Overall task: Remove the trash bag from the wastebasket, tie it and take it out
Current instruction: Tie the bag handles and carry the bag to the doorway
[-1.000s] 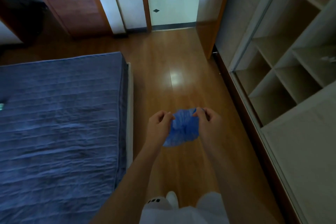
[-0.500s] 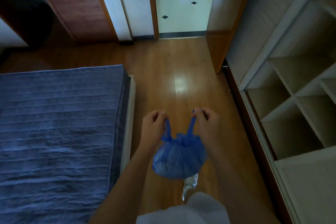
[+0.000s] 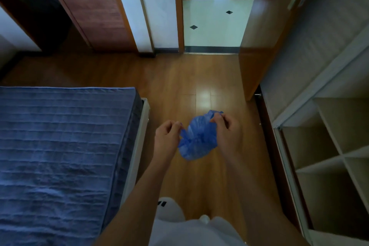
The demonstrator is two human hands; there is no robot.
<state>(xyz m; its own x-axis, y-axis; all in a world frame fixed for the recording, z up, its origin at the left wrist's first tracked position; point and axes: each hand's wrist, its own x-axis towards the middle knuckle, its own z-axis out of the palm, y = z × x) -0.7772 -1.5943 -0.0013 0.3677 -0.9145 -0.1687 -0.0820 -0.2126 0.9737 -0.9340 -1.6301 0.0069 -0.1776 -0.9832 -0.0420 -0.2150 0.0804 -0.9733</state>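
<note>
A small blue trash bag hangs in the air between my two hands, above the wooden floor. My left hand pinches one gathered end of the bag at its left side. My right hand grips the other end at the bag's upper right, slightly higher than the left. The bag looks bunched and swung up toward my hands. No wastebasket is in view.
A bed with a blue quilted cover fills the left. Open white shelving lines the right wall. Ahead, a brown door stands open onto a white tiled hallway. Wooden floor runs between bed and shelving.
The bag hung low by its two handles half a second ago; now it has swung up and bunched between my hands. The doorway looks closer than before.
</note>
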